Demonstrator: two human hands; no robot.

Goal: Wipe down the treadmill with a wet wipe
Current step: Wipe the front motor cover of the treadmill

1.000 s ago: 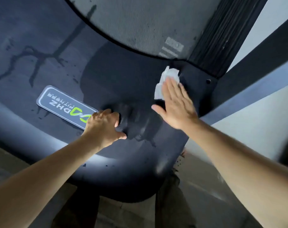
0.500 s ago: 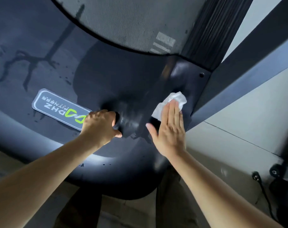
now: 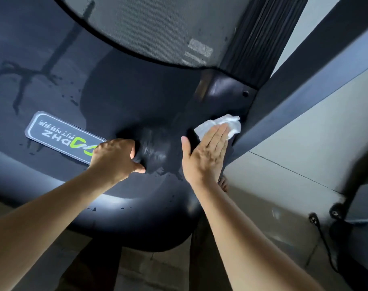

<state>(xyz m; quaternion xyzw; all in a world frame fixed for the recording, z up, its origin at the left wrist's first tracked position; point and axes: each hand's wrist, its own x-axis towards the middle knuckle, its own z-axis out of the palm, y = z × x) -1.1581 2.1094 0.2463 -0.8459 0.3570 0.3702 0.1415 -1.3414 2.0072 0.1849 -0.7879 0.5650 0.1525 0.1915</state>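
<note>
Risk first: wet wipe [image 3: 227, 124] is only pinned under the flat fingers of the right hand [image 3: 206, 154], not gripped, and its far edge bunches up against the dark upright post [image 3: 305, 85] at the right. Judgement: a further push to the right could jam the wipe into the seam between the treadmill hood [image 3: 126, 97] and the post, or let it slide out from under the fingers. Second risk: drip trails and droplets sit on the hood at far left (liquid, source not determinable), and more moisture could run towards the belt [image 3: 158, 28] edge.

Left hand [image 3: 116, 158] is curled around a dark, smeared-looking object on the hood, just left of the right hand; what it holds cannot be identified because of blur.

Wipe appearance: white, crumpled, thin, partly folded over itself, most of it hidden by the fingers. It lies on the near right corner of the hood, just beside the post, well right of the logo plate [image 3: 65, 137]. Hood surface around it looks darker and glossier than the dull grey area further left, probably freshly wetted.
</note>
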